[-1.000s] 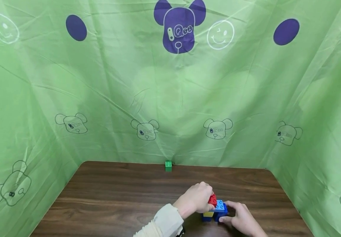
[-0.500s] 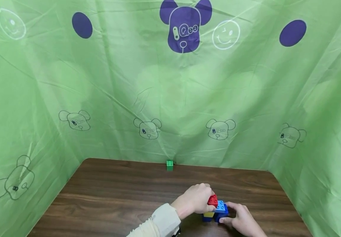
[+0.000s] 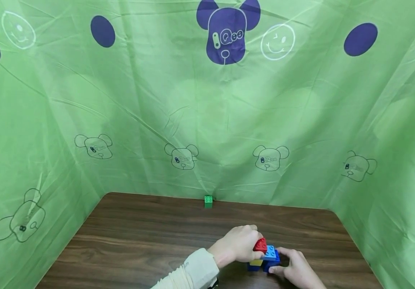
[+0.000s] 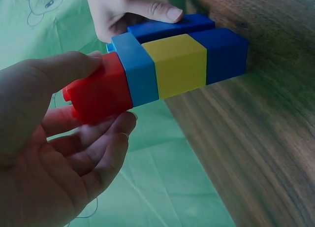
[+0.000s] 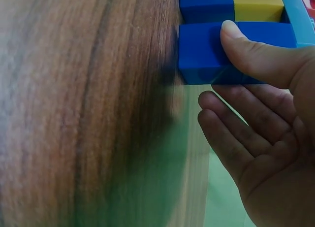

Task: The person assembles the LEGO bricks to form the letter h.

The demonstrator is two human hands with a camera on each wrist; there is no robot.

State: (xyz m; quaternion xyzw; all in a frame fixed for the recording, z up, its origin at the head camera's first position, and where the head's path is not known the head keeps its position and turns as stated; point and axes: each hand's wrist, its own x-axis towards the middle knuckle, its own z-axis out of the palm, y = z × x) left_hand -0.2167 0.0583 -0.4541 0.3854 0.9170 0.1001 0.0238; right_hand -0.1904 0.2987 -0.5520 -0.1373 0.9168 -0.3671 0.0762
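A small stack of toy building bricks stands on the table. In the left wrist view a red brick (image 4: pixel 101 91) sits on a light blue brick (image 4: pixel 140 69), with a yellow brick (image 4: pixel 177 64) and a dark blue brick (image 4: pixel 221 54) below on one side. Dark blue bricks (image 5: pixel 202 52) form the other side. My left hand (image 3: pixel 237 245) pinches the red brick between thumb and fingers. With thumb and fingers, my right hand (image 3: pixel 295 269) grips the dark blue side; its fingertips behind the bricks are partly hidden.
A green brick (image 3: pixel 208 202) stands at the back edge of the brown wooden table (image 3: pixel 149 233). Green cloth (image 3: pixel 207 112) with printed bear heads hangs around the table's back and sides.
The whole head view has shifted slightly. Both hands keep their grip on the bricks, and the stack looks the same.
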